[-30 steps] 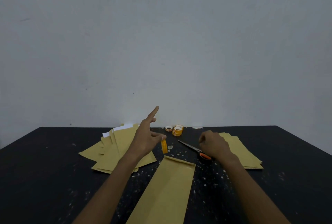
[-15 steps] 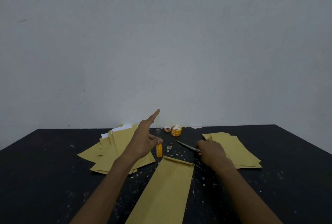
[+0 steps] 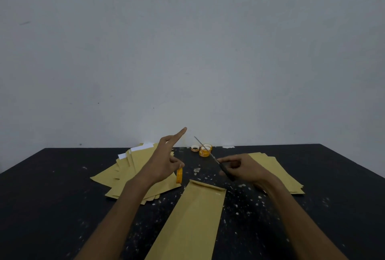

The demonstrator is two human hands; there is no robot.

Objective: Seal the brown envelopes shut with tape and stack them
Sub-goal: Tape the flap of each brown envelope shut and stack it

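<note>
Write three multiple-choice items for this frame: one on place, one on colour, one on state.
1. The single envelope lies: A) on the right stack B) in the middle, nearer than both hands C) against the wall.
2. The tape roll in the left hand is: A) blue B) white C) yellow-orange.
3. The scissors are: A) flat on the table B) raised in the right hand C) stuck in an envelope.
B: it lies alone before the hands. C: its rim shows yellow-orange. B: the fingers grip them, blades pointing up.
</note>
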